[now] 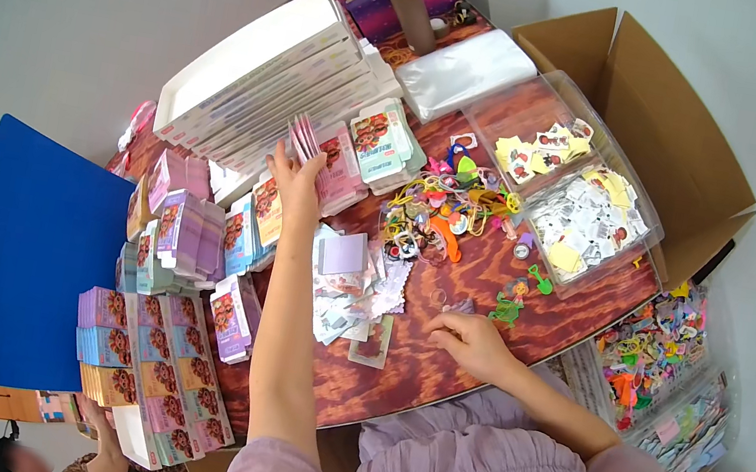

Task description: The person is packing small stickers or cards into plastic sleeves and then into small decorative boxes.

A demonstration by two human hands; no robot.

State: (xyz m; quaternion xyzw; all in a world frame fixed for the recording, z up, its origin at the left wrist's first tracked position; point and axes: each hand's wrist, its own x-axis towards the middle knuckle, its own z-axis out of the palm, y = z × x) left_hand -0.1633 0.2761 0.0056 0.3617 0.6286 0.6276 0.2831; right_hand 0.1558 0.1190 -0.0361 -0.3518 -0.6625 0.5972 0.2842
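Observation:
My left hand [297, 179] reaches to the far side of the table, its fingers closed round the near end of some thin pink boxes [306, 134]. More pink boxes [341, 169] lie right beside it. My right hand [477, 348] is at the near edge with fingers curled together; whatever it holds, if anything, is hidden. Just beyond its fingertips lies a small greyish thing [461, 306], too small to name. Between my arms sits a heap of small cards and paper pieces [355, 278]. Past it spreads a pile of colourful small trinkets [443, 212].
White trays [257, 63] stand stacked at the back left. Coloured boxes [186, 233] fill the left side, beside a filled display tray [157, 369]. A clear divided bin [593, 218] holds stickers, with a large carton [669, 136] behind. Another person's arm [107, 451] shows lower left.

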